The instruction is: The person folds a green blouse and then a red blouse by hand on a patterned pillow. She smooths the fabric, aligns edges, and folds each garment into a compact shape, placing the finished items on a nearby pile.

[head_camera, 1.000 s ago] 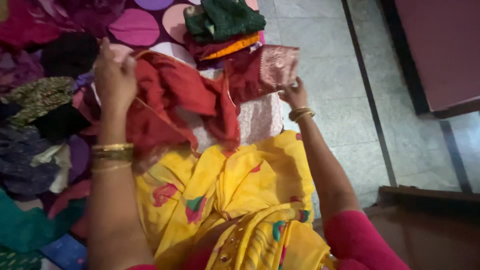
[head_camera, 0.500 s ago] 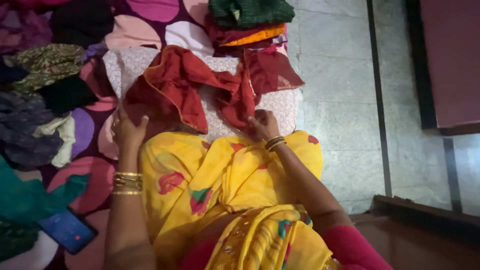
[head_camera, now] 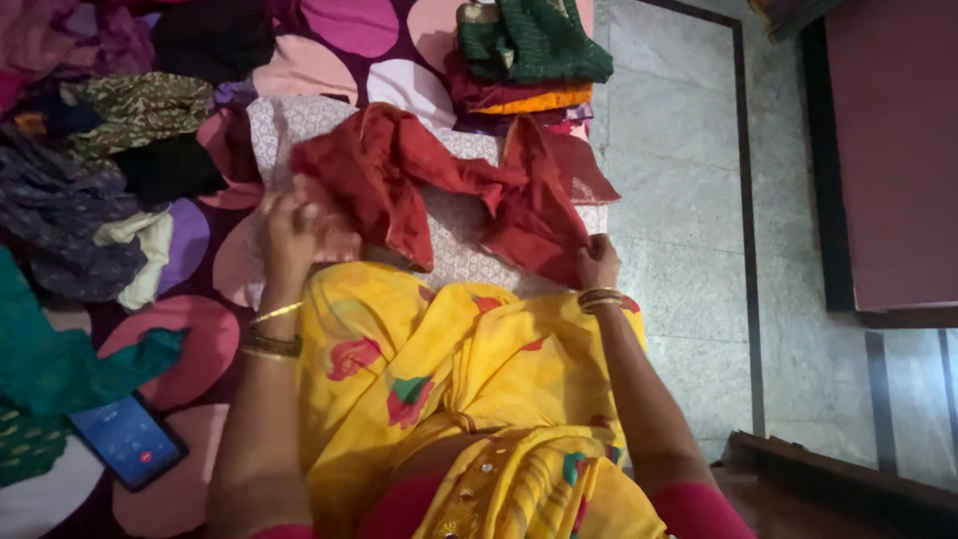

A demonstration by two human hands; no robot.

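- Our left hand (head_camera: pixel 289 228) pinches the red cloth (head_camera: pixel 449 185) at its left end.
- Our right hand (head_camera: pixel 597 262) grips its right corner.
- Cloth's long axis runs left-right between both hands, on the white patterned pad (head_camera: pixel 469 255).

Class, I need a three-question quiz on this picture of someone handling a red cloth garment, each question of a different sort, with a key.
1. True or false: both hands grip the crumpled red cloth garment.
2. What lies beside the left forearm? A) a smartphone with a lit blue screen B) scissors C) a cup
3. Fill in: the stack of folded clothes has a ____ piece on top.

Key: 1 true: left hand and right hand each hold an edge. 2 A, the smartphone. 3 green.
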